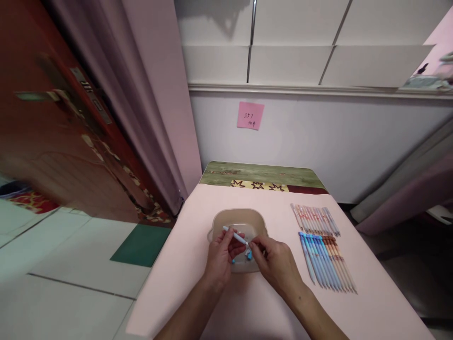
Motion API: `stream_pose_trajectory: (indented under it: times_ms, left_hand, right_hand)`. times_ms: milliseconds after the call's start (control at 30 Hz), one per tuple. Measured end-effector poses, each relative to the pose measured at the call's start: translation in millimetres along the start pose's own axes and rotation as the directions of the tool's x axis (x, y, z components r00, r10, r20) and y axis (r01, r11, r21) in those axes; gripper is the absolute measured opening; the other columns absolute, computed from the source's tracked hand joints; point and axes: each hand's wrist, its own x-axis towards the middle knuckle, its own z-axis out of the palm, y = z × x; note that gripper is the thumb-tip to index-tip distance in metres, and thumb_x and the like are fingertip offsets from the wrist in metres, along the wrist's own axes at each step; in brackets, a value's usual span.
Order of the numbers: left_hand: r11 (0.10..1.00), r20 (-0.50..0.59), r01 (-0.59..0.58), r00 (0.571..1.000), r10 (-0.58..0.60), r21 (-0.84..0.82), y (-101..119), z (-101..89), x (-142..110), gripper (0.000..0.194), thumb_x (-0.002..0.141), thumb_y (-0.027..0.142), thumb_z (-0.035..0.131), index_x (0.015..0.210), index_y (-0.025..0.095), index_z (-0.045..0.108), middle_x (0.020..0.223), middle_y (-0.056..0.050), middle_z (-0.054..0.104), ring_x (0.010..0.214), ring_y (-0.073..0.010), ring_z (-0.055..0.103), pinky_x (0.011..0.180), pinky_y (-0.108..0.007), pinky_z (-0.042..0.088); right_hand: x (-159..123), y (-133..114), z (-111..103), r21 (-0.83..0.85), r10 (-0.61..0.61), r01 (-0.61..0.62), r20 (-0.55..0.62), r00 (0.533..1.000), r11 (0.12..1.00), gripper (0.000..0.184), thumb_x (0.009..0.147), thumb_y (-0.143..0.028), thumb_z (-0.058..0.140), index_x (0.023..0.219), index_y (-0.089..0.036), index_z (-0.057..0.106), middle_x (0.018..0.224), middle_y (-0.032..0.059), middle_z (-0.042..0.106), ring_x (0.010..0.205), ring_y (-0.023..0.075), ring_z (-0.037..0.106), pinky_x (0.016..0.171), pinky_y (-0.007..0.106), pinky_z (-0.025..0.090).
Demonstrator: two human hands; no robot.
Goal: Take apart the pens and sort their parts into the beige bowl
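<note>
My left hand (222,252) holds a slim pale lilac pen barrel (235,235) between thumb and fingers, tilted down to the right. At the barrel's lower right end, my right hand (274,255) is closed in a pinch; whatever small piece is between its fingertips is hidden. Both hands are over a beige plastic basin (239,215). Inside the basin lie a few small blue and whitish parts (248,255), partly covered by my hands.
To the right on the pink-covered table (177,269) lie two rows of pens: a pale pinkish row (314,220) behind, and a blue and brown-topped row (326,262) in front. A pink note (250,115) is stuck on the wall. A wooden door (71,118) stands at left.
</note>
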Motion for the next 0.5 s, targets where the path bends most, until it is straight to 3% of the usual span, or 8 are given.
stream_pose_trajectory:
  times_ms: [100,233,500]
  left_hand:
    - [0.997,0.006,0.054,0.999,-0.054,-0.047,-1.5,-2.6,-0.8,0.028,0.066,0.034,0.077,0.08,0.013,0.064,0.067,-0.002,0.068,0.055,-0.0103,0.063,0.053,-0.019,0.053]
    - [0.993,0.025,0.114,0.993,-0.113,-0.02,-1.4,-8.4,0.4,0.028,0.066,0.035,0.077,0.077,0.013,0.063,0.05,0.005,0.056,0.041,-0.0048,0.051,0.039,-0.014,0.04]
    - [0.974,0.188,0.077,0.975,-0.119,0.213,11.7,-17.6,-6.0,0.025,0.067,0.031,0.075,0.079,0.017,0.059,0.056,0.001,0.063,0.048,-0.0118,0.057,0.046,-0.021,0.044]
  right_hand:
    - [1.1,0.1,-3.3,0.048,-0.001,0.004,-0.075,0.997,0.999,0.025,0.092,-0.033,0.041,0.089,-0.019,0.062,0.071,0.0031,0.067,0.061,0.0148,0.061,0.057,0.022,0.037]
    - [1.6,1.4,-9.5,0.057,0.016,-0.012,-0.075,0.997,0.998,0.031,0.094,-0.034,0.034,0.092,-0.02,0.061,0.072,0.0032,0.067,0.062,0.0163,0.062,0.056,0.023,0.038]
    - [1.0,8.9,-11.7,-0.035,-0.024,0.021,-0.091,0.996,0.999,0.03,0.093,-0.031,0.036,0.111,-0.018,0.057,0.076,0.0041,0.07,0.063,0.017,0.066,0.057,0.024,0.042]
